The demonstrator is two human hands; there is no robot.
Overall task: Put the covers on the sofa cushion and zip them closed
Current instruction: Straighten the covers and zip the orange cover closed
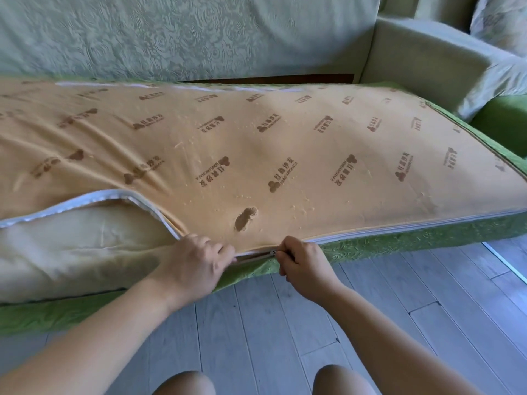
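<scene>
- Cushion (pixel 71 246) in the head view lies lengthwise along the front of the sofa (pixel 199 38), with its near edge out over the floor (pixel 370 309). It sits inside the cover (pixel 399 243), whose orange printed panel (pixel 285 143) faces up and whose green cloth runs along the side.
- To the right of the zip pull (pixel 274 253) the zip looks closed. To the left it gapes, the white-taped flap (pixel 71 201) is folded back, and the pale cushion shows bare.
- Our right hand (pixel 302 266) pinches the zip pull, fingers curled tightly round it.
- Our left hand (pixel 194 266) is just to the left of the pull, fingers curled onto the orange edge and holding it down toward the green side.
- We judge the main risk to be a jam. The flap curves well away from the green edge, so the two sides may meet the pull out of line, or loose orange cloth may catch in the teeth.
- The cushion bulges at the opening, and pulling hard against it could strain the zip or split it behind the pull.
- A worn brown patch (pixel 245 219) lies near the edge, and a hard tug there could tear the panel.
</scene>
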